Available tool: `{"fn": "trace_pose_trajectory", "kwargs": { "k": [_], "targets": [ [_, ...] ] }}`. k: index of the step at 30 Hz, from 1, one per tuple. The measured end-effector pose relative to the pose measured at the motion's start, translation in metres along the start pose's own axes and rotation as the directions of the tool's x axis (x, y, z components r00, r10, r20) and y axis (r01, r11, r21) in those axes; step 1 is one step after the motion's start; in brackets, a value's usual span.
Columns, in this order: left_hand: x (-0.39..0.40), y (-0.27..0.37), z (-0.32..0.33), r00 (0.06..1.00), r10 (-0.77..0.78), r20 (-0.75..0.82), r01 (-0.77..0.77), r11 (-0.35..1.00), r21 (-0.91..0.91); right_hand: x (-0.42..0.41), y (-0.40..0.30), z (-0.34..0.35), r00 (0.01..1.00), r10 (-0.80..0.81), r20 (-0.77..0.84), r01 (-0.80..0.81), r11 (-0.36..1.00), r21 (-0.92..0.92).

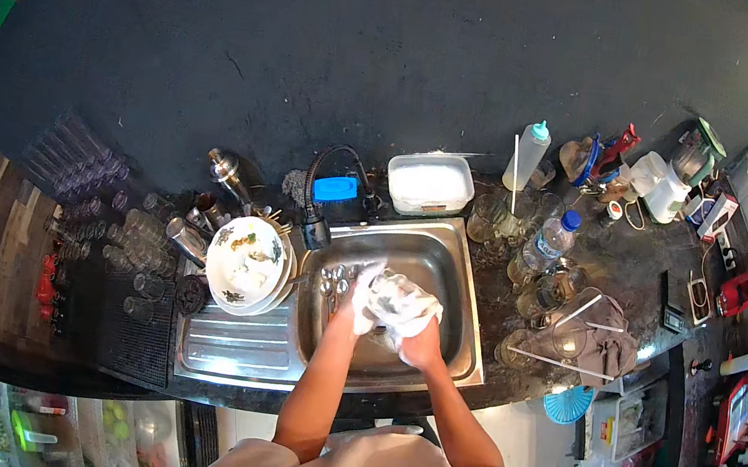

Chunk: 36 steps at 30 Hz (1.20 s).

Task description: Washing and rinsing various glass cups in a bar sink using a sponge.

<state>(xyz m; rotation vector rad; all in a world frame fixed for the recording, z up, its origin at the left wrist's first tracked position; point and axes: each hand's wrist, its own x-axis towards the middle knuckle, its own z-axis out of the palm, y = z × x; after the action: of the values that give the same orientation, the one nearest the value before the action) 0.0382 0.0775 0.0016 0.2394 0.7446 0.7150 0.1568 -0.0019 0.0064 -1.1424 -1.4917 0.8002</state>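
Observation:
Both my hands are over the stainless steel sink basin (443, 258), covered in white suds. My left hand (362, 304) and my right hand (424, 342) hold a foamy item (400, 299) between them; foam hides what it is. Several metal spoons (335, 282) lie in the basin, left of my left hand. A black flexible faucet (317, 228) curves over the basin's back left corner. On the drainboard (241, 344), a stack of plates and bowls (244, 265) bears food scraps.
Behind the sink stand a white plastic tub (430, 184) and a blue sponge-like item (335, 189). Glasses (485, 217), a blue-capped water bottle (553, 238) and a brown cloth (602, 333) crowd the counter at right. Upturned glasses (148, 287) and a metal shaker (231, 172) stand at left.

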Motion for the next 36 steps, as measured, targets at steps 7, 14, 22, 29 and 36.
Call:
{"fn": "trace_pose_trajectory", "kwargs": {
  "k": [7, 14, 22, 29, 36],
  "targets": [
    [-0.011, 0.0, -0.028, 0.856, 0.13, 0.5, -0.238, 0.958, 0.158, -0.008, -0.022, -0.022, 0.817, 0.379, 0.435, -0.49, 0.06, 0.869],
    [0.013, -0.02, -0.026, 0.99, 0.132, -0.052, -0.086, 0.849, 0.521, -0.016, -0.006, 0.019, 0.984, 0.159, -0.082, -0.144, 0.975, 0.169],
    [0.021, -0.03, -0.043, 0.948, 0.293, 0.12, -0.304, 0.949, 0.086, -0.011, 0.013, 0.02, 0.932, 0.362, 0.002, -0.275, 0.703, 0.656],
    [-0.001, -0.019, -0.027, 0.845, 0.177, 0.504, -0.114, 0.981, -0.154, -0.016, 0.035, 0.017, 0.861, 0.35, 0.368, -0.353, -0.109, 0.929],
    [0.027, -0.019, -0.032, 0.956, 0.293, 0.027, -0.294, 0.948, 0.119, 0.011, -0.013, 0.013, 0.912, 0.343, 0.226, -0.278, 0.108, 0.955]
  ]
}}
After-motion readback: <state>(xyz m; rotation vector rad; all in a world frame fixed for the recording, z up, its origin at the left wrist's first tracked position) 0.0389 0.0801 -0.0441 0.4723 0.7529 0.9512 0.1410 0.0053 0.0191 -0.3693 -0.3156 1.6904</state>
